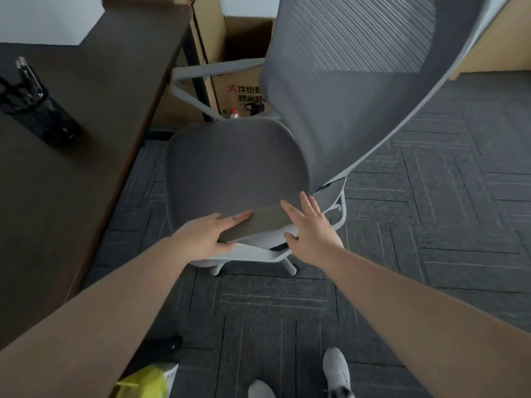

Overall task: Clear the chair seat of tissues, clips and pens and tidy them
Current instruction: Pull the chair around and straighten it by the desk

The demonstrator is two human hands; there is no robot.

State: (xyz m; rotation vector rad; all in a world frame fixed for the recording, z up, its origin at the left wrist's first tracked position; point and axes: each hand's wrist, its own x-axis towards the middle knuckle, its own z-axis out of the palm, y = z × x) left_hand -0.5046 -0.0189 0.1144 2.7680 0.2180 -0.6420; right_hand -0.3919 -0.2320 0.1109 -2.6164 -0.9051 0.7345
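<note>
The grey chair seat [230,168] stands in the middle of the head view, and I see no tissues, clips or pens on it. My left hand [207,237] grips the seat's near edge, fingers on top and thumb underneath. My right hand [310,225] lies against the same edge further right, with fingers spread flat and the thumb on the rim. The mesh backrest [359,81] rises at the right. A black mesh pen holder [37,110] with pens in it stands on the dark desk [100,124] at the left.
Cardboard boxes [238,67] stand behind the chair. A white box [48,18] sits at the desk's far corner. A yellow bag [146,380] lies on the carpet by my feet, and grey carpet stretches to the right of the chair.
</note>
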